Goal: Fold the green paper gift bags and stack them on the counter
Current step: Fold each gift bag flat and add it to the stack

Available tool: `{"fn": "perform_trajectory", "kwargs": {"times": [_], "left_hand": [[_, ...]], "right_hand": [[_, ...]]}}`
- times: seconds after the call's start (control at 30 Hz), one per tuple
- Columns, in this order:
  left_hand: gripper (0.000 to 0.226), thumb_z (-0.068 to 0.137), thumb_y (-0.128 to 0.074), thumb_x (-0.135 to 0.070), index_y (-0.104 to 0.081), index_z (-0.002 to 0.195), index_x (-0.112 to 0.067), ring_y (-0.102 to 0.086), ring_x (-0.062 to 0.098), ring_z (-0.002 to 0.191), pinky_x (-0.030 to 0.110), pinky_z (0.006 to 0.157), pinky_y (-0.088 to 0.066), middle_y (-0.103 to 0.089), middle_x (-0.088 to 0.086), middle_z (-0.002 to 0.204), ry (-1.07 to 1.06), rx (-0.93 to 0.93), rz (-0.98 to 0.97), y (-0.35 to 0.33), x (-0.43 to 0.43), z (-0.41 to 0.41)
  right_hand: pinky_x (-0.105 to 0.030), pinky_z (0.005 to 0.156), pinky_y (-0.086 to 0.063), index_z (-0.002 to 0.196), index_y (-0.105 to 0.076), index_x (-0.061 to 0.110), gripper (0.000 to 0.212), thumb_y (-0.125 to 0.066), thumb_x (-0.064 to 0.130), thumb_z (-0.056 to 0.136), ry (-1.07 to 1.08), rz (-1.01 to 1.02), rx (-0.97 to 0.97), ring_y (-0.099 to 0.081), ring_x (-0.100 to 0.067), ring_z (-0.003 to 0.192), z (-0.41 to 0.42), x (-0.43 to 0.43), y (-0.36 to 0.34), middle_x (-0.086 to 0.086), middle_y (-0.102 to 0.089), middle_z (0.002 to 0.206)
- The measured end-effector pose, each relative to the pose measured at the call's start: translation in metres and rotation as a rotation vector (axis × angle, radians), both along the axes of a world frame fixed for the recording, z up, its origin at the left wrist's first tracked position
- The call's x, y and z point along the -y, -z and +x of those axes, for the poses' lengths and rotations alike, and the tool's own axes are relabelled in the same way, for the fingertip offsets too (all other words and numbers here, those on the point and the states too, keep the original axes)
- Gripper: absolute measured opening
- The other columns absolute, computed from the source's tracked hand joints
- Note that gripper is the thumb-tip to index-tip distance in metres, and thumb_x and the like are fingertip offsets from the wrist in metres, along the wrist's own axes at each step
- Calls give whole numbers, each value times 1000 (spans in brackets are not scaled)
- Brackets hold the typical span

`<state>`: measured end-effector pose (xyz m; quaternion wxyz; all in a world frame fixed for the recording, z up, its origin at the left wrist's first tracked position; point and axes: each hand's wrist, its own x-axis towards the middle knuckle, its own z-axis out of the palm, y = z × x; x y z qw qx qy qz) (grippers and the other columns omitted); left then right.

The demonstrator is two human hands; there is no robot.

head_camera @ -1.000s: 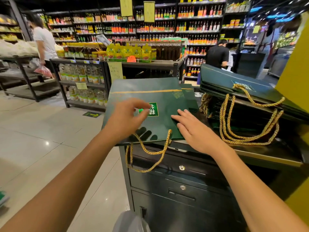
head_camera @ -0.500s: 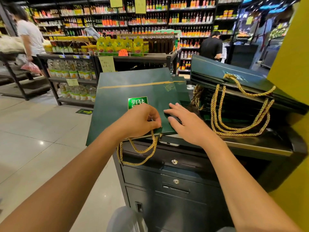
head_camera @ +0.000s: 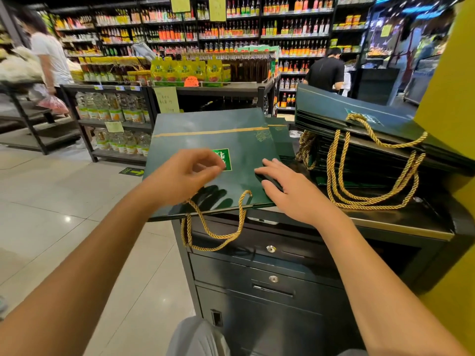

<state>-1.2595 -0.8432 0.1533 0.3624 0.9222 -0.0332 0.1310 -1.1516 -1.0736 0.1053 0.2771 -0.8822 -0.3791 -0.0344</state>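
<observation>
A flat dark green paper gift bag (head_camera: 205,134) with a gold stripe lies on the black counter (head_camera: 401,224), its left part sticking out past the counter's edge. Its gold rope handle (head_camera: 213,236) hangs down over the front. My left hand (head_camera: 185,176) hovers just above the bag's middle with loosely curled fingers holding nothing; its shadow falls on the bag. My right hand (head_camera: 290,191) rests flat on the bag's right edge with straight fingers. A stack of folded green bags (head_camera: 359,111) with gold handles lies to the right.
Locked drawers (head_camera: 270,278) sit under the counter. A yellow pillar (head_camera: 447,104) stands at the right. Shelves of bottles (head_camera: 115,111) line the tiled aisle to the left. One person (head_camera: 51,57) stands far left and another (head_camera: 325,73) behind the counter.
My left hand has let go of the bag's front edge near the handle and lifted over the bag's middle. The bag has settled flatter on the counter. My right hand stays on its right edge.
</observation>
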Motion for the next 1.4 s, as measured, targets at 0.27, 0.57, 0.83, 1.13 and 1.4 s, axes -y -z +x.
{"fn": "perform_trajectory", "kwargs": {"times": [0.27,0.57,0.83,1.13,1.4], "left_hand": [[26,93,-70,-15,-76,105,-37,-66,-1,95,30,92,-55,-72,-16,104,-59,-120,99,17,-55,-53],[10,95,-68,-23,-72,91,-31,-63,9,92,42,90,-55,-68,-8,96,-159,31,184,36,-45,-40],[9,103,-55,-18,-62,98,-22,-70,20,101,43,97,-52,-71,10,105,-203,157,-535,27,-46,-44],[15,101,-59,-16,-73,101,-21,-66,15,101,35,90,-56,-71,-2,100,-310,243,-514,32,-57,-47],[61,96,-68,-32,-43,150,-25,-61,12,98,23,64,-53,-51,-2,132,-491,126,-424,50,-58,-27]], "right_hand": [[-23,112,-10,151,-44,30,42,-40,30,109,3,3,16,-8,-8,155,-1,-1,0,6,-24,167],[-34,122,-12,151,-45,28,42,-41,28,109,10,-2,8,-8,-10,156,-7,-1,-4,4,-24,167],[-22,114,-7,151,-45,27,42,-41,27,109,5,-6,20,-8,-10,156,-5,-1,-3,4,-25,167],[-28,120,-9,150,-47,28,42,-45,26,108,9,33,4,-10,-9,155,-6,-1,-4,5,-27,166],[-45,123,-26,141,-56,33,50,-68,36,93,121,157,-44,-24,-15,151,-9,4,-10,5,-33,161]]}}
